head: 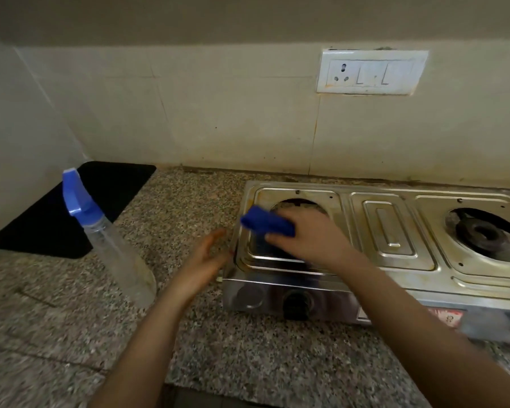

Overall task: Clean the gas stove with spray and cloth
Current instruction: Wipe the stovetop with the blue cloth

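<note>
A steel two-burner gas stove (392, 231) stands on the granite counter at the right. My right hand (309, 237) holds a folded blue cloth (265, 223) against the stove's left burner plate, near its left rim. My left hand (206, 257) rests against the stove's left edge with fingers relaxed and holds nothing. A clear spray bottle (112, 240) with a blue trigger head stands on the counter, left of both hands and apart from them.
A black mat (71, 213) lies in the back left corner of the speckled counter (248, 363). A black knob (296, 303) sticks out of the stove's front. The right burner (483, 234) sits bare. A white socket panel (371, 72) is on the tiled wall.
</note>
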